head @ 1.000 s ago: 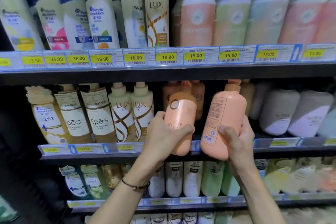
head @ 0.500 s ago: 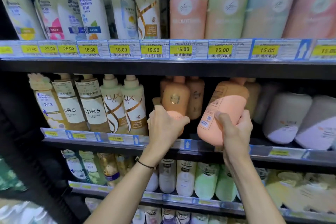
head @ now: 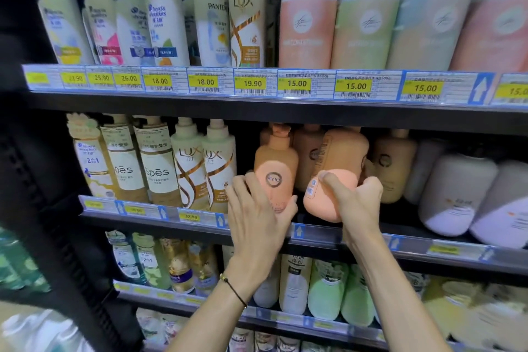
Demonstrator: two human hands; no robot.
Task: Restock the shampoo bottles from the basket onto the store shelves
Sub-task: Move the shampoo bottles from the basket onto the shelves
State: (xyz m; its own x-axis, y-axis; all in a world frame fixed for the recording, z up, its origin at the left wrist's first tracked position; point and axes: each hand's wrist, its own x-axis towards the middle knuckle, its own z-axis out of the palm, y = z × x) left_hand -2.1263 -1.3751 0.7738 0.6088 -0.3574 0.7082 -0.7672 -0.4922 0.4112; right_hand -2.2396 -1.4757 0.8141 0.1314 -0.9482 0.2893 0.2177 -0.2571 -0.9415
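Head view: store shelving seen close up, with both arms reaching to the middle shelf (head: 414, 247).
Left hand (head: 257, 217): clamped on the upright peach bottle (head: 275, 163), fingers along its left side and thumb under its lower right; a thin bracelet (head: 234, 288) sits on the wrist.
Upright peach bottle: pump top up, round "KYIO" logo facing out, at the front of the middle shelf. Its base is hidden behind the hand, so I cannot tell if it rests on the shelf.
Right hand (head: 360, 203): curled tightly round the base of the tilted peach bottle (head: 337, 157).
Tilted peach bottle: just right of the upright one, top leaning far into the shelf, base near, back label and barcode showing.
Hands: close together, not touching, each on its own bottle.
Neighbours: more peach bottles (head: 394, 168) stand behind and to the right; Lux bottles (head: 190, 171) stand to the left; white bottles (head: 457, 194) are at far right.
Top shelf (head: 257, 113): a row of yellow price tags (head: 297, 83) along its edge.
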